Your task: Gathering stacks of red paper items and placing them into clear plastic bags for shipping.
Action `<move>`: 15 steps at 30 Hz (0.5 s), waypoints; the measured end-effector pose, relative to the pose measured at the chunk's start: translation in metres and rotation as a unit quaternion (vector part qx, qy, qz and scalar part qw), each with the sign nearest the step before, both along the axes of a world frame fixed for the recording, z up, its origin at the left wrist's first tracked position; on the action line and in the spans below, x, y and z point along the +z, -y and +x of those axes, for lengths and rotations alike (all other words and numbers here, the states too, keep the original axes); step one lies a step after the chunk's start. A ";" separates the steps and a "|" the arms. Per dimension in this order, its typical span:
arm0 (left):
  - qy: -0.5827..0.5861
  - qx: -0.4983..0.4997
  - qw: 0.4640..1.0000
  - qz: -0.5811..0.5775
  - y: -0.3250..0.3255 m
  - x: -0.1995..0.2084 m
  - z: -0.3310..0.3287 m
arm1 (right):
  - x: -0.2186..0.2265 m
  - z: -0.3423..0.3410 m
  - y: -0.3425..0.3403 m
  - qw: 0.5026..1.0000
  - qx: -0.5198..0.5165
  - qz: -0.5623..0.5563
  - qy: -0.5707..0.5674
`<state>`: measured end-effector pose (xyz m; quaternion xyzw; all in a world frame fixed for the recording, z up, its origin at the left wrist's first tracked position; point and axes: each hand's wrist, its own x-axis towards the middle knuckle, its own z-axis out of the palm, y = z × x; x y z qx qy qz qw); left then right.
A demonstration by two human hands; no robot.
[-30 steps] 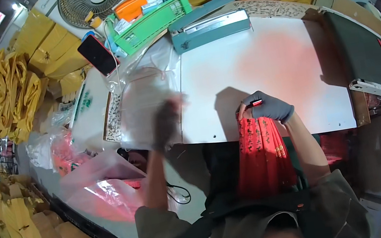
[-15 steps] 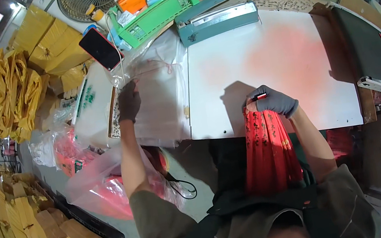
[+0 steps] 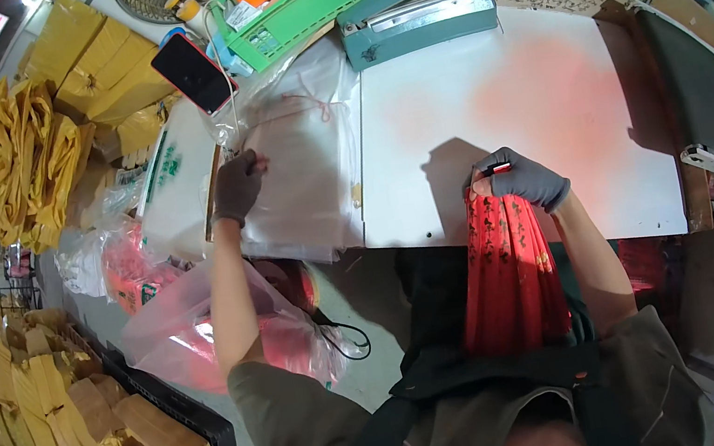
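A bundle of red printed ribbons (image 3: 513, 277) hangs from my right hand (image 3: 525, 181), which wears a grey fingerless glove and is closed on their top end. A small black, white and red piece (image 3: 495, 169) shows at the same fingers. My left hand (image 3: 238, 189), gloved alike, rests over a stack of clear plastic bags (image 3: 313, 183) at the left of the table. Its fingers are curled and closed near the bags' left side; whatever they pinch is hidden. A thin reddish string (image 3: 309, 103) lies across the bags.
A teal bag sealer (image 3: 419, 31) stands at the back of the white tabletop (image 3: 415, 119). Left of it are a green crate (image 3: 308, 14) and a phone (image 3: 193, 73). Yellow wrapped bundles (image 3: 77, 412) and a pinkish plastic bag (image 3: 196, 330) lie at the left.
My left hand has shifted slightly on the bags, and its fingers are more curled. The right hand still holds the ribbons. The whole view has moved a little.
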<state>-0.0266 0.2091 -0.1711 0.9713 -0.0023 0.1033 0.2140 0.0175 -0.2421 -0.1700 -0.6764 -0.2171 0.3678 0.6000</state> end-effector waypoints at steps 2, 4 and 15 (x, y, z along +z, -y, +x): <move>0.061 0.041 0.994 -0.084 -0.014 -0.020 -0.002 | -0.002 0.000 -0.006 1.000 0.019 0.018 -0.016; 0.117 0.010 0.993 0.002 -0.024 -0.029 0.002 | -0.003 0.000 -0.007 0.999 0.019 0.020 -0.020; -0.103 0.053 0.992 0.043 -0.042 -0.059 -0.017 | -0.025 0.002 -0.004 1.000 -0.014 0.004 -0.019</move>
